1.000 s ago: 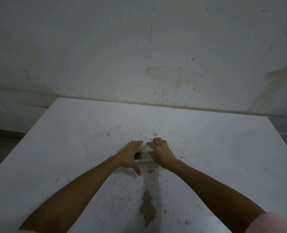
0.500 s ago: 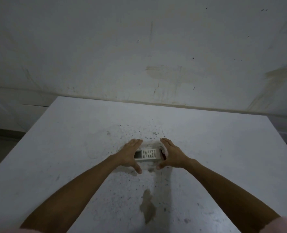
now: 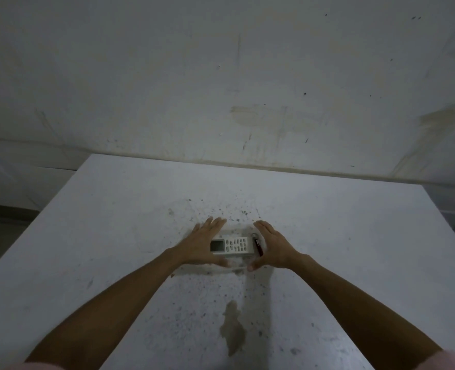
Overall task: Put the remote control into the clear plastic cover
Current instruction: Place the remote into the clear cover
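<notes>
Count: 1 remote control (image 3: 232,245), white, screen plus keypad. 1 clear plastic cover (image 3: 236,232), edges faint, extent hard to tell. 1 small dark-red item (image 3: 258,246) just beside remote's right end, type unclear. 2 hands: left hand (image 3: 200,246), right hand (image 3: 272,246). 1 table (image 3: 354,236), white. 1 large stain (image 3: 233,331) on table, many small specks, uncounted.

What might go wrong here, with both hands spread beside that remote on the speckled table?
The clear plastic cover is hard to make out against the pale, speckled table, so its opening could be missed. The small red item lies right against the remote control by the right hand; it could get dragged along. The left hand is open and flat, gripping nothing, so the remote may slide.
</notes>
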